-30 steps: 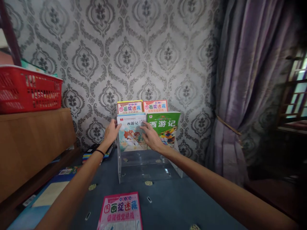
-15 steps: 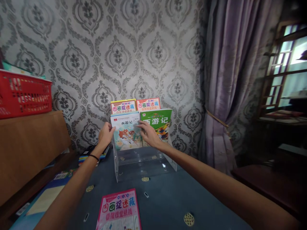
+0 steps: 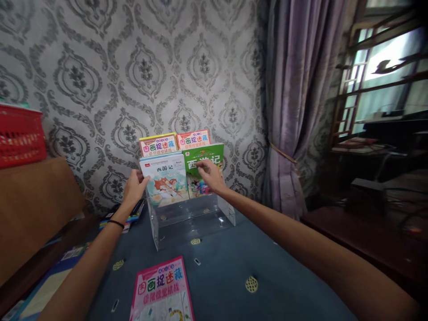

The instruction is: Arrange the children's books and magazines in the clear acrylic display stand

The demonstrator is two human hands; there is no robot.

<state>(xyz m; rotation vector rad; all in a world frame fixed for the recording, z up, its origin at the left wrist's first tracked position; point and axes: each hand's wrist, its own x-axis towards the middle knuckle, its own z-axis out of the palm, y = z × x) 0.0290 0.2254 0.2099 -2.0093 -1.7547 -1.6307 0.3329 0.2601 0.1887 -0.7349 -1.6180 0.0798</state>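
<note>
Closest to you, the pink book lies face up on the blue table, its bottom cut off by the edge of your view. A blue book lies to the left, partly hidden by your left arm. You have a black band on your left wrist.

Past the pink book is a clear stand. The white book leans on its front, on the left, and the green book is just beside it on the right. Your left hand is at the white book's left edge, thumb at the front; I cannot tell if you are gripping it. Your right hand is in front of the green book and hides some of it. Its thumb and first finger have a narrow gap between them; I cannot tell if they touch the cover.

Behind these two, a yellow-edged book and an orange book poke up side by side. A book pile sits left of the stand. Farther left, a red basket sits on brown wood. At the back are the gray wall, a tied purple curtain and, on the far right, a bright window.
</note>
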